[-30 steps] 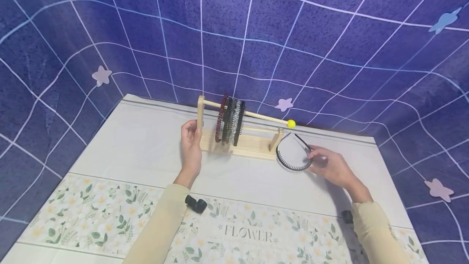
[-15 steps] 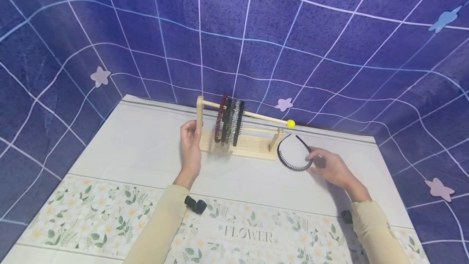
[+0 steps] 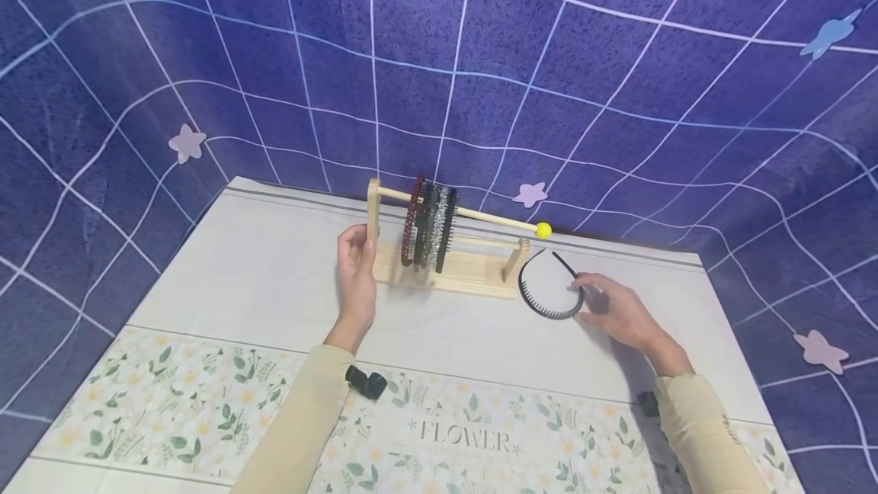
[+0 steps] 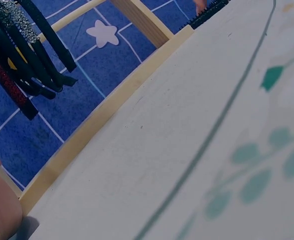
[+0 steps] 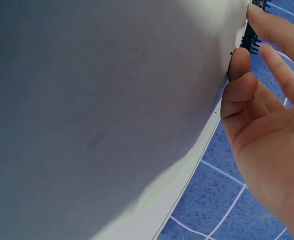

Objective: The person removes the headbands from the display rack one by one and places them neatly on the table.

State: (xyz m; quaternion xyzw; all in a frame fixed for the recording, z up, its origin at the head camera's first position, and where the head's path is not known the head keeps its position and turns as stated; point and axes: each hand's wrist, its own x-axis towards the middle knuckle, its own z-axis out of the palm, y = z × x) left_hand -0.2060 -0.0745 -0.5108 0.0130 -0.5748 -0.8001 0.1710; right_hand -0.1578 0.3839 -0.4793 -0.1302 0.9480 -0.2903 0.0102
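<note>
At the left of a wooden rack (image 3: 473, 277), my left hand (image 3: 358, 280) grips the upright post (image 3: 373, 216); only a blurred part of that hand (image 4: 1, 200) shows in the left wrist view. Several toothed headbands (image 3: 430, 227) hang on the rack's upper rod, one dark red, one silvery, the others dark. Past the rack's right end, a loose black headband (image 3: 551, 315) lies on the table. My right hand (image 3: 613, 311) holds its right side between thumb and fingers. In the right wrist view, the fingers (image 5: 239, 90) bend beside a small visible piece of toothed band (image 5: 249, 37).
The upper rod ends in a yellow ball (image 3: 543, 230), above a shorter rear rod and a notched right post (image 3: 517, 259). A white table cover (image 3: 274, 265) with a flowered strip lies beneath. Purple gridded cloth (image 3: 439, 97) rises close behind and at both sides.
The black headband has tipped down flat and shifted slightly right. My right fingers have spread a little around its side. My left hand stays on the post.
</note>
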